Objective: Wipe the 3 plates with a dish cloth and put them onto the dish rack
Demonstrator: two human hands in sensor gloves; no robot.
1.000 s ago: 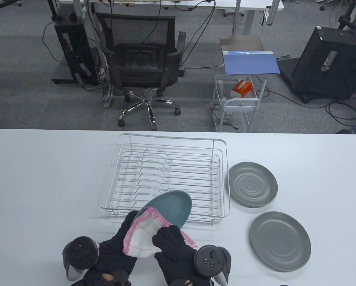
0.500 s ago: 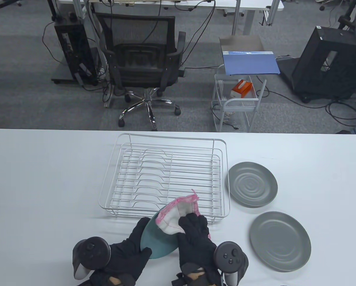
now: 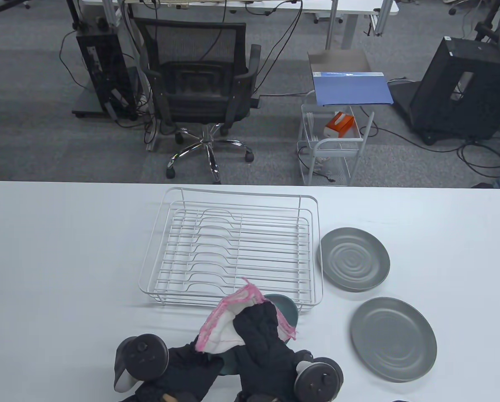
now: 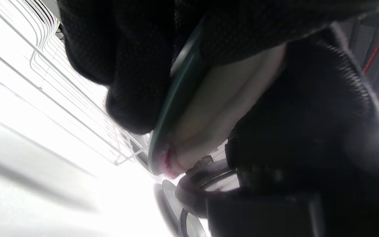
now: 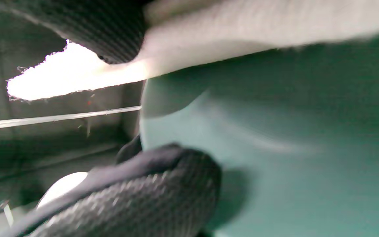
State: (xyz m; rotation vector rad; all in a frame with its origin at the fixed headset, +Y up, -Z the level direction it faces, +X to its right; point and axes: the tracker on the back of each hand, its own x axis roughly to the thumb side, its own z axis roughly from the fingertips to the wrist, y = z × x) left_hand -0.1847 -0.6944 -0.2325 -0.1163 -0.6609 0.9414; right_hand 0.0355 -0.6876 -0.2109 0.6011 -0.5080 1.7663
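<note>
A teal plate (image 3: 288, 307) is held tilted above the table's front edge, just in front of the white wire dish rack (image 3: 233, 247). My left hand (image 3: 193, 362) grips the teal plate's rim (image 4: 173, 108) from the near left side. My right hand (image 3: 260, 331) holds a white dish cloth with pink edging (image 3: 220, 328) and presses it on the plate's face (image 5: 291, 148), covering most of it. Two grey plates lie flat right of the rack, one farther (image 3: 354, 258) and one nearer (image 3: 393, 338).
The rack holds nothing and stands mid-table. Beyond the table's far edge are an office chair (image 3: 203, 92), a small wire cart (image 3: 331, 146) and black equipment on the floor.
Both hands and the teal plate have shifted right and toward the near edge. The cloth has swept from the plate's lower left across its face, and the plate is now mostly covered.
</note>
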